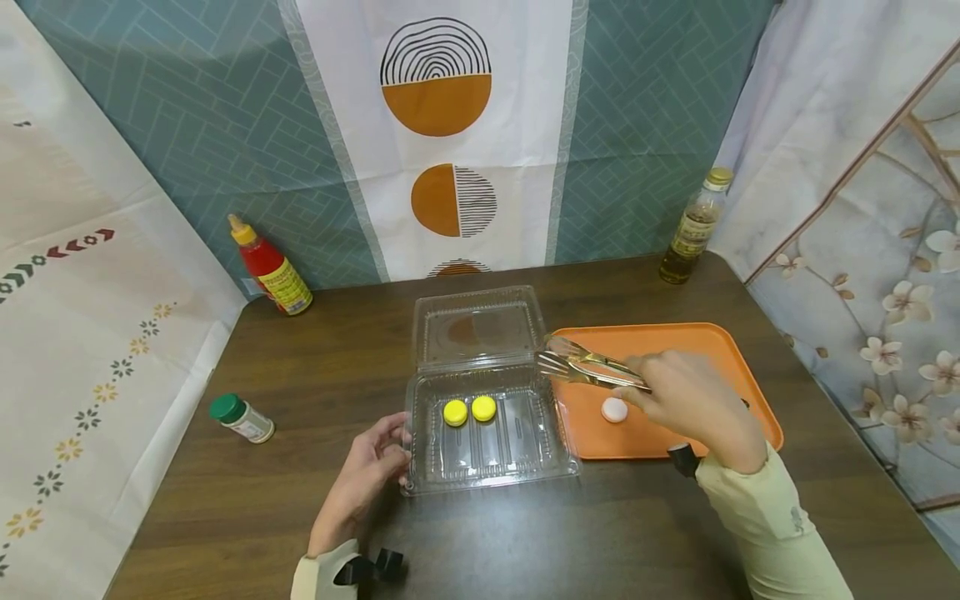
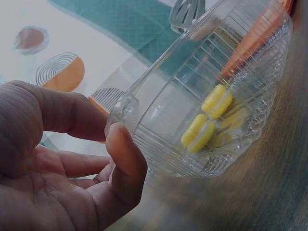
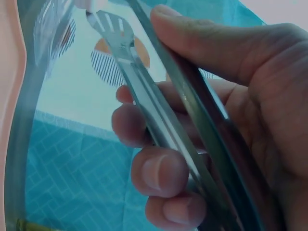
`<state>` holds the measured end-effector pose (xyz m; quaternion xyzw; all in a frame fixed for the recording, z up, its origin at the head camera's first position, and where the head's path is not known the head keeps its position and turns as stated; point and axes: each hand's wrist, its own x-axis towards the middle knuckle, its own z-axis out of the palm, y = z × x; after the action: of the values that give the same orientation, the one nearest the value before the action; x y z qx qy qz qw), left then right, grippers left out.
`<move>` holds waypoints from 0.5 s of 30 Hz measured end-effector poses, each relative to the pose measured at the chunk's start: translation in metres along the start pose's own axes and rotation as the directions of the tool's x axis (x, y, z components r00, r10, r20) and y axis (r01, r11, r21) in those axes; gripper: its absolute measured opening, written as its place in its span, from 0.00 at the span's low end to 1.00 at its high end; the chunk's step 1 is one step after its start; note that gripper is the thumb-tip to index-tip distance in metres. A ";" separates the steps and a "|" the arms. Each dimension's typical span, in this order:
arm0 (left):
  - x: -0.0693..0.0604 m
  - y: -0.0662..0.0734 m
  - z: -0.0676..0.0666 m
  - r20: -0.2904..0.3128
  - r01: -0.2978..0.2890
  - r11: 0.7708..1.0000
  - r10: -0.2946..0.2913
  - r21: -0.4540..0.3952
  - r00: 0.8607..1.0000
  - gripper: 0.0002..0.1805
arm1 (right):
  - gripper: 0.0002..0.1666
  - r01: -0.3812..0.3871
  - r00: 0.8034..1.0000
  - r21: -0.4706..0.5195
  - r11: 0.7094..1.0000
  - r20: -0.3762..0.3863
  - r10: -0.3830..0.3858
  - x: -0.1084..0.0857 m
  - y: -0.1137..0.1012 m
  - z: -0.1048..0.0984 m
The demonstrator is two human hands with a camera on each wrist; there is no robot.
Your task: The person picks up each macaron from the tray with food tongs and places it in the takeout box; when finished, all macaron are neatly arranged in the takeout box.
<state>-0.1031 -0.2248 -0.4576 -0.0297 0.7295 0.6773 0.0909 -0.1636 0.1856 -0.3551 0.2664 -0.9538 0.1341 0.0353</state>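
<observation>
My left hand (image 1: 367, 471) pinches the left rim of a clear plastic clamshell container (image 1: 498, 477), whose lid (image 1: 480, 329) lies back. Inside it, two yellow macarons (image 2: 198, 133) sit side by side. My right hand (image 1: 690, 400) grips metal serving tongs (image 3: 166, 127), thumb on one arm and fingers curled round the other. The slotted tips hang around the container's right edge and the tray's left edge. A pale bit shows by the tips at the top of the right wrist view; whether the tongs hold it I cannot tell. One whitish macaron (image 1: 614, 409) lies on the orange tray (image 1: 660, 337).
A red sauce bottle with a yellow cap (image 1: 272, 267) stands at the back left. Nearer on that side is a green-capped shaker (image 1: 242, 418). An oil bottle (image 1: 695, 229) stands at the back right. Cloths hang round the dark wooden table (image 1: 480, 542).
</observation>
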 end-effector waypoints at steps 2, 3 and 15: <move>0.000 0.001 0.000 -0.004 0.003 1.000 -0.003 0.003 1.000 0.32 | 0.14 0.029 1.000 -0.011 1.000 0.000 -0.029 0.002 -0.005 0.004; 0.000 0.001 0.000 -0.004 0.005 1.000 -0.005 0.005 1.000 0.32 | 0.15 0.040 0.999 -0.016 0.999 0.001 -0.040 0.003 -0.007 0.006; -0.001 0.000 -0.001 -0.005 0.002 1.000 -0.002 0.015 1.000 0.32 | 0.15 0.137 0.990 -0.083 0.987 -0.001 -0.138 0.011 -0.027 0.033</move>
<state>-0.1023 -0.2263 -0.4576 -0.0315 0.7346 0.6717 0.0902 -0.1590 0.1489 -0.3791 0.3294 -0.9378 0.0926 0.0589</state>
